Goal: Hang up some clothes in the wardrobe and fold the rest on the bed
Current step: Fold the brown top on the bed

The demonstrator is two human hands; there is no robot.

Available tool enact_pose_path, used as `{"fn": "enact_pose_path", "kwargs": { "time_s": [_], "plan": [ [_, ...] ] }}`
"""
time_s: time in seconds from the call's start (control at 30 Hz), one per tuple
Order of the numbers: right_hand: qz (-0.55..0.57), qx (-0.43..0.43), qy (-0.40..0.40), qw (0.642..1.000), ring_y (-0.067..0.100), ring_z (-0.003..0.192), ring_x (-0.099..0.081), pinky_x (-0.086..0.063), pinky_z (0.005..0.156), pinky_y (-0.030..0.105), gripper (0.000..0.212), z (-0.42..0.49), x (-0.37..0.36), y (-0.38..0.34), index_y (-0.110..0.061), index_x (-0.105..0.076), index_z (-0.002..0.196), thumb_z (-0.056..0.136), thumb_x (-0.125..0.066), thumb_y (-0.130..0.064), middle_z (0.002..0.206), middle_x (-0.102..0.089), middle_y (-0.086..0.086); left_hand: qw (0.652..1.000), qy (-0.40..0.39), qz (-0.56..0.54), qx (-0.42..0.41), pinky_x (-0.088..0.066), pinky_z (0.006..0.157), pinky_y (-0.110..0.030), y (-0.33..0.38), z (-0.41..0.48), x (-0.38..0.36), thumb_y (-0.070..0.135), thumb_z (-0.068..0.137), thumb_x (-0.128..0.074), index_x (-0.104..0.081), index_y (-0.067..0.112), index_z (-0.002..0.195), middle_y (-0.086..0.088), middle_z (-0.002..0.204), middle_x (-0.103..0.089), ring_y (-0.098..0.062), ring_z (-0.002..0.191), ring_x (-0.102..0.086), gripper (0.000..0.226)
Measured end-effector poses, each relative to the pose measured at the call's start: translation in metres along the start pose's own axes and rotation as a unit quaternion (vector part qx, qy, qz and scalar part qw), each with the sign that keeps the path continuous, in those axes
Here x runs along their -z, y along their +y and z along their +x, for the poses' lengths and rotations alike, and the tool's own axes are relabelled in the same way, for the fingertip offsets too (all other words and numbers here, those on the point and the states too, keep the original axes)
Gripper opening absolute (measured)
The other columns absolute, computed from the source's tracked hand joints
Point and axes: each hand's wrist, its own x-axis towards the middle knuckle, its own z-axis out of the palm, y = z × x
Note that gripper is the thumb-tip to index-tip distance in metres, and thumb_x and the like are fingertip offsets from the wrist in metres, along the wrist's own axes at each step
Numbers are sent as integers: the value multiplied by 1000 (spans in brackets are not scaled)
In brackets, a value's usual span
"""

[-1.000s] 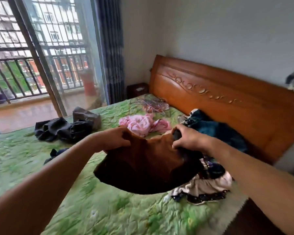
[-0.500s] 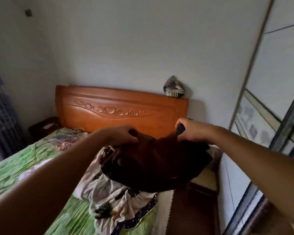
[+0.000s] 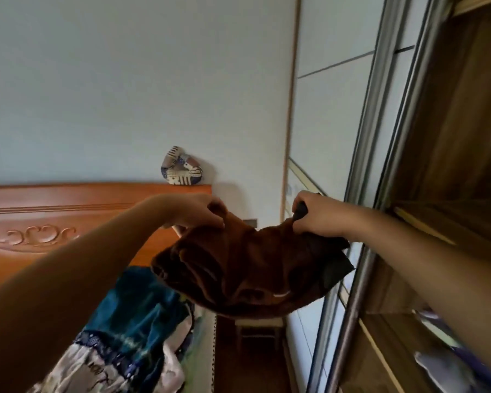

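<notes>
A dark brown garment (image 3: pixel 244 268) with black trim hangs bunched between both hands, lifted in the air beside the bed. My left hand (image 3: pixel 199 212) pinches its upper left edge. My right hand (image 3: pixel 316 215) grips its upper right edge together with a black part, possibly a hanger hook; I cannot tell. The open wardrobe (image 3: pixel 451 165) with wooden shelves stands at the right, close to my right forearm. A blue and patterned pile of clothes (image 3: pixel 131 321) lies on the bed below my left arm.
The orange wooden headboard (image 3: pixel 54 211) runs along the left, with a small patterned cushion (image 3: pixel 180 170) on its top. The wardrobe's sliding door rail (image 3: pixel 372 137) rises at the right. A small stool (image 3: pixel 258 327) stands in the gap between bed and wardrobe.
The view has swung right from the bed and window to the wardrobe. Both hands kept hold of the brown garment and carried it up and toward the wardrobe.
</notes>
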Motion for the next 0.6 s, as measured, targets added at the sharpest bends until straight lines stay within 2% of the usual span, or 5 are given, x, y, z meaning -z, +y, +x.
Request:
{"fn": "enact_pose_path", "kwargs": {
  "time_s": [0.07, 0.17, 0.27, 0.37, 0.6],
  "plan": [
    [6, -24, 20, 999, 16, 88, -57, -50, 69, 33, 36, -2, 16, 12, -25, -51, 116, 86, -69, -31, 104, -55, -2, 999, -20, 21, -37, -62, 77, -51, 24, 24, 6, 29, 93, -67, -59, 33, 125, -4, 116, -60, -27, 97, -67, 33],
    [3, -62, 55, 997, 18, 91, -59, -53, 75, 37, 37, -5, 41, 27, -26, -51, 116, 85, -70, -31, 106, -56, 0, 994, -62, 35, -86, -61, 81, -50, 59, 58, 13, 27, 95, -65, -58, 32, 127, -1, 115, -61, -24, 98, -67, 33],
    [-6, -101, 92, 991, 16, 92, -57, -51, 74, 35, 33, -8, 67, 38, -28, -53, 111, 84, -71, -30, 106, -57, -1, 984, -91, 52, -142, -60, 84, -49, 92, 89, 21, 26, 94, -66, -58, 31, 126, -2, 117, -63, -23, 99, -69, 34],
    [-4, -147, 112, 983, 19, 96, -57, -54, 84, 42, 30, -17, 90, 47, -30, -54, 108, 83, -71, -29, 108, -56, 1, 974, -116, 61, -184, -61, 82, -50, 126, 113, 24, 25, 92, -68, -59, 30, 124, -4, 116, -65, -25, 99, -71, 33],
    [28, -260, 197, 945, 18, 96, -58, -53, 82, 39, 31, -71, 127, 72, -28, -54, 113, 87, -70, -23, 111, -56, 1, 920, -198, 108, -321, -63, 73, -43, 217, 124, 18, 26, 95, -64, -59, 25, 126, -5, 117, -67, -25, 98, -72, 32]
  ]
}}
